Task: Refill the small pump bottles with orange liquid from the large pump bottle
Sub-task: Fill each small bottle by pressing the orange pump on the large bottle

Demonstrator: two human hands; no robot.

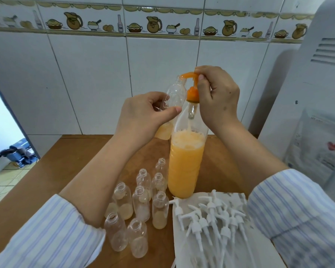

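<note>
The large pump bottle (186, 161) stands mid-bench. Your right hand (217, 97) pinches its orange pump (190, 82); your left hand (141, 117) holds a small bottle (171, 105), barely filled. Many empty bottles (139, 206) wait nearby.

clear glossy plastic small bottles (141, 203), matt wooden table (70, 163), glossy tiled wall (89, 78), white plastic pumps (211, 219).

The white pumps (211, 219) run off the bottom edge — their count unclear; sleeves (46, 235) cropped too.
</note>
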